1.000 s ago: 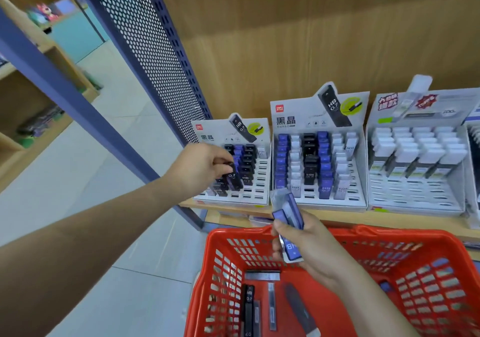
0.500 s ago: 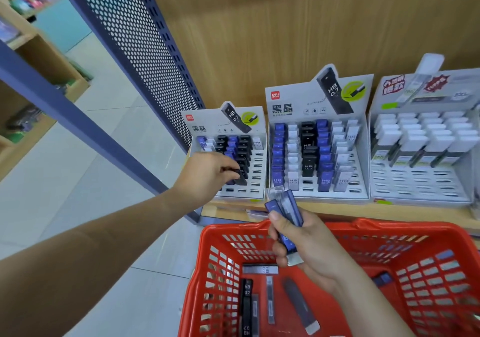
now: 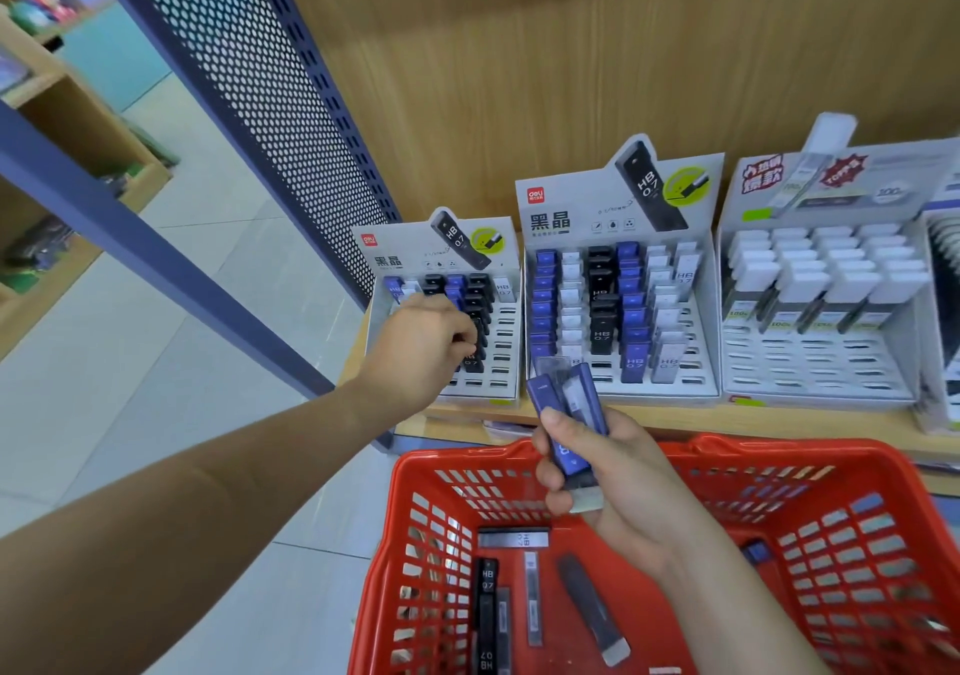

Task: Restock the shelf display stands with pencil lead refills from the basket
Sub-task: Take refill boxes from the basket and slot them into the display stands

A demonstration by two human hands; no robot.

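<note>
Head view: left hand [image 3: 420, 348] reaches to the small stand [image 3: 500, 393] at the shelf's [image 3: 675, 418] left end; fingers curled, tips against its column of black refills [image 3: 478, 294]; whether they pinch one cannot be told. Right hand [image 3: 615, 482] above the red basket [image 3: 779, 453], thumb and fingers clasped round a bundle of blue refills [image 3: 563, 414], tilted up towards the middle stand [image 3: 613, 206]. Loose refills [image 3: 487, 599] lie flat on the basket floor.

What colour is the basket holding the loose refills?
The basket is red, seen best in the head view.
</note>
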